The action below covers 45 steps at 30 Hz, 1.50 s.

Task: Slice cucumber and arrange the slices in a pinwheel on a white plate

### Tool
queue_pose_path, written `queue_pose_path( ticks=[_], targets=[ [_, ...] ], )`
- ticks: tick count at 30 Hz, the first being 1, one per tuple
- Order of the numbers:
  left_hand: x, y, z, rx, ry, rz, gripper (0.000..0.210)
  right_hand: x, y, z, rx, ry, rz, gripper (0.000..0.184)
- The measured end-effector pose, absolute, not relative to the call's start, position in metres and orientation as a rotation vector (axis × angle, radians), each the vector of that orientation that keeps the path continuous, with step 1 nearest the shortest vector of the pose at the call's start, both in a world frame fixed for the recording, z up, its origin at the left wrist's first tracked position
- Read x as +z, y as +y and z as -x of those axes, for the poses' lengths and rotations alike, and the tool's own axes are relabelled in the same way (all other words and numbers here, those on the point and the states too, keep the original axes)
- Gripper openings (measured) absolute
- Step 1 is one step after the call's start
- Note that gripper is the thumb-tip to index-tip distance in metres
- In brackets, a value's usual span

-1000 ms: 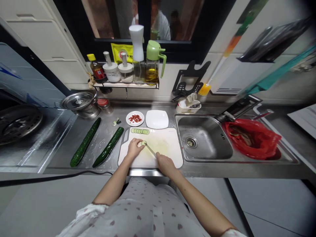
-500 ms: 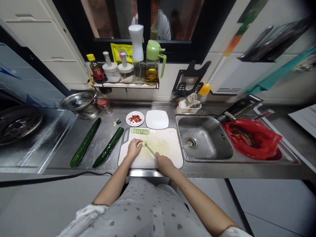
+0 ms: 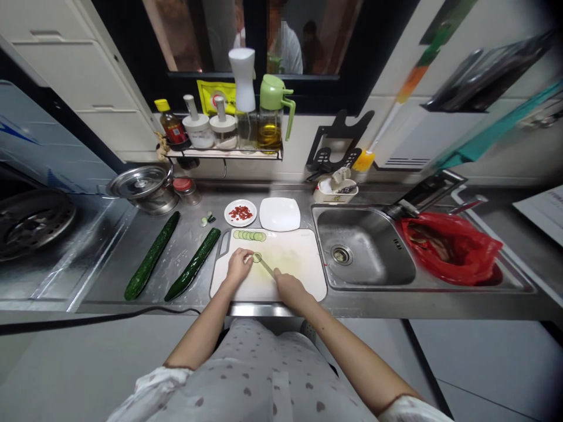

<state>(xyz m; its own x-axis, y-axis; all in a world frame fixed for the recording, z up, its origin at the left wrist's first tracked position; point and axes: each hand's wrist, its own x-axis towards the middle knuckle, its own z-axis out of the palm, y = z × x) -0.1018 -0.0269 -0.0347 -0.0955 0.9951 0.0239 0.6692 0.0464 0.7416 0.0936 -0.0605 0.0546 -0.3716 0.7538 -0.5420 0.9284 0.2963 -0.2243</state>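
Note:
A round cucumber slice (image 3: pixel 257 257) lies on the white cutting board (image 3: pixel 303 275), and the fingers of my left hand (image 3: pixel 239 266) close on its left edge. My right hand (image 3: pixel 290 291) is wrapped round the handle of a knife (image 3: pixel 267 268). The blade points up and left, its tip at the slice. Along the board's top edge lies a row of overlapping cucumber slices (image 3: pixel 250 235). Two whole cucumbers, a longer one (image 3: pixel 152 258) and a shorter one (image 3: pixel 193 265), rest left of the board. Small cucumber ends (image 3: pixel 207 220) sit above them.
Behind the board stand a plate of chopped red pieces (image 3: pixel 240 221) and a white square plate (image 3: pixel 280 214). A sink (image 3: pixel 365 246) is at the right, with a red plastic bag (image 3: pixel 470 258) beyond it. A lidded pot (image 3: pixel 149 190) and a red-capped jar (image 3: pixel 186 191) stand back left.
My right hand and the knife have shifted slightly to the left, the tip staying at the slice. The left hand stays in nearly the same place.

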Motion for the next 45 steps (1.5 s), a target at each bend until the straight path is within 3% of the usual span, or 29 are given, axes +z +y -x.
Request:
queue_pose_path(
  ticks=[28, 45],
  targets=[
    [-0.032, -0.027, 0.1, 0.837, 1.834, -1.669, 0.018, 0.057, -0.056, -0.086, -0.728, 2.234, -1.524, 0.035],
    [-0.033, -0.026, 0.101, 0.811, 1.844, -1.651, 0.018, 0.067, -0.041, -0.095, -0.534, 2.317, -1.403, 0.035]
  ],
)
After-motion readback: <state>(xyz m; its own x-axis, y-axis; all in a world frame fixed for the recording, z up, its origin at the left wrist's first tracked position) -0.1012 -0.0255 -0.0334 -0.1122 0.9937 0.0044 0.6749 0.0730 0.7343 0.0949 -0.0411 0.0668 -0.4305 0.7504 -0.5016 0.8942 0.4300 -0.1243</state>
